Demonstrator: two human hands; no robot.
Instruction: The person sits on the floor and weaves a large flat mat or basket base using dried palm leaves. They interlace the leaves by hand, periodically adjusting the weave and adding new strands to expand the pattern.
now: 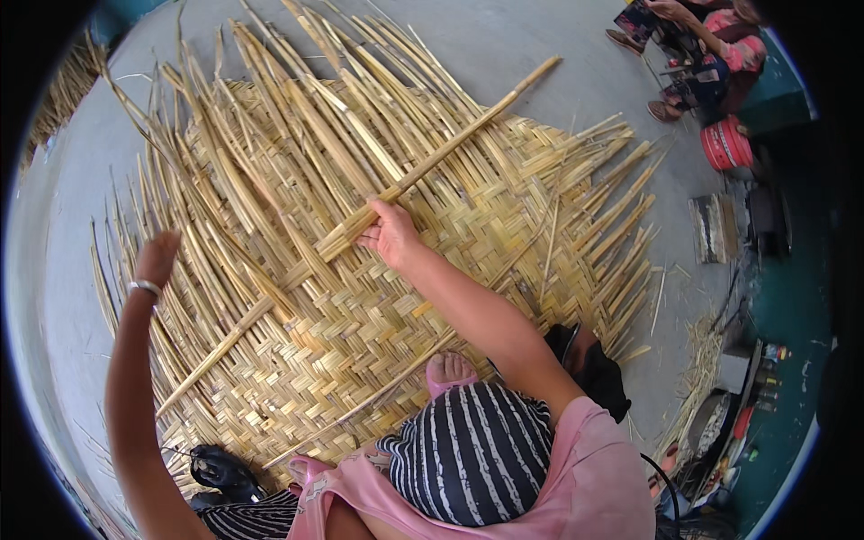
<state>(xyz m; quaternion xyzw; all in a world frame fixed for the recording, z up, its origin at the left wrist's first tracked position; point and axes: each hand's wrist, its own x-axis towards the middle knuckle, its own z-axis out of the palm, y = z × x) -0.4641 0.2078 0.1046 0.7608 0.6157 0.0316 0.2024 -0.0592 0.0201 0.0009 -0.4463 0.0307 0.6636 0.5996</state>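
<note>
A large mat of woven flat reeds [360, 360] lies on the floor under and in front of me, in a herringbone weave. Long loose reed ends stick out past its far and left edges. One long reed strip [486, 117] runs slantwise across it, from upper right to lower left, passing under some of the lengthwise reeds. My right hand [391, 236] is closed on this strip near the middle of the mat, thumb on top. Over the left-hand reed ends my left hand [158, 258] is raised, blurred, with a bangle at the wrist; its fingers do not show clearly.
My foot in a pink sandal [450, 371] rests on the mat. Dark items [223, 472] lie at its near left edge. Another person [697, 54] sits at the upper right, beside a red round container [725, 144]. Straw scraps [697, 369] and assorted things line the right wall.
</note>
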